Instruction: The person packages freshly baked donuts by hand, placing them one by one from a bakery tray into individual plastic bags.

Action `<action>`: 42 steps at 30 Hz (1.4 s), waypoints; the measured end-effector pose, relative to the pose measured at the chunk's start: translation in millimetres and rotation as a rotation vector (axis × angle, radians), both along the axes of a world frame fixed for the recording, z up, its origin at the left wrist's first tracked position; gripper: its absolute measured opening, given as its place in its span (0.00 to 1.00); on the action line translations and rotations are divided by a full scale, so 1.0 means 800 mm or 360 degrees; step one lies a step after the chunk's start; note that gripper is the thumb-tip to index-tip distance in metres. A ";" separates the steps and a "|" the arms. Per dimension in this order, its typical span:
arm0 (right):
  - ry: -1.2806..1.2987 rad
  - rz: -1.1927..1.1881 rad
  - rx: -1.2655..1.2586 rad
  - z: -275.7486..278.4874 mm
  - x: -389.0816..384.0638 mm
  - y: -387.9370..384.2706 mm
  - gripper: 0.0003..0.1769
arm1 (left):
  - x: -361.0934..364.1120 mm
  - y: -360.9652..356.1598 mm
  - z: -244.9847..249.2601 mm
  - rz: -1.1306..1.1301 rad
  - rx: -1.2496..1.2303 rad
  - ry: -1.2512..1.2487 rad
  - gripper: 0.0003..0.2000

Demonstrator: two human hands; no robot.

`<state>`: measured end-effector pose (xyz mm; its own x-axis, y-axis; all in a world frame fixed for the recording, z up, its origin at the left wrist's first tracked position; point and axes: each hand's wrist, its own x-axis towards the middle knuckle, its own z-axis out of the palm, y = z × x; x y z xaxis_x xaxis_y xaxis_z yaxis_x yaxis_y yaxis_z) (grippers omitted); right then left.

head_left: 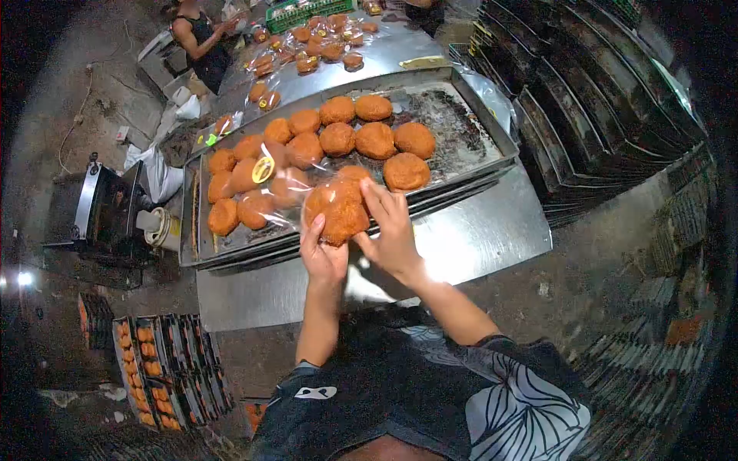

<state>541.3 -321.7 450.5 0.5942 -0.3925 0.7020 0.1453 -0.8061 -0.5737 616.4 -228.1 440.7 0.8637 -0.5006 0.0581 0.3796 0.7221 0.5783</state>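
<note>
My left hand [326, 255] is closed around the near left side of a round brown bun [343, 221] and the mouth of a clear plastic bag [283, 201]. A yellow label [263, 169] shows on the bag, which stretches away to the left over other buns. From the right, my right hand [393, 237] presses its fingers and thumb against the same bun. Beneath and beyond both hands lies a dark metal baking tray [465, 127] with rows of loose buns [375, 140], its right end scorched and bare.
Bagged buns [307, 63] lie on the metal table [392, 50] behind the tray, near a green crate [304, 11]. A person [204, 46] stands at the far left. Stacked trays [592, 115] rise at right; a bucket [165, 229] and bun-filled trays [157, 369] are at left.
</note>
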 end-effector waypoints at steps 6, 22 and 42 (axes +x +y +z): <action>-0.0256 0.0095 0.0091 0.003 -0.018 0.024 0.36 | -0.010 0.008 0.035 -0.0162 -0.0172 -0.0185 0.28; -0.0236 0.0160 0.0680 0.006 -0.017 0.041 0.34 | -0.038 0.003 0.001 -0.0300 -0.0103 0.0249 0.25; 0.1045 0.0433 0.1235 -0.273 -0.186 -0.064 0.12 | -0.071 -0.072 -0.252 -0.1238 0.1512 -0.1036 0.11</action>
<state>392.2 -373.2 231.8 0.9024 -0.3931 -0.1765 -0.2602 -0.1707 -0.9503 559.3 -285.4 238.9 0.2976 -0.9090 -0.2918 -0.0263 -0.3133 0.9493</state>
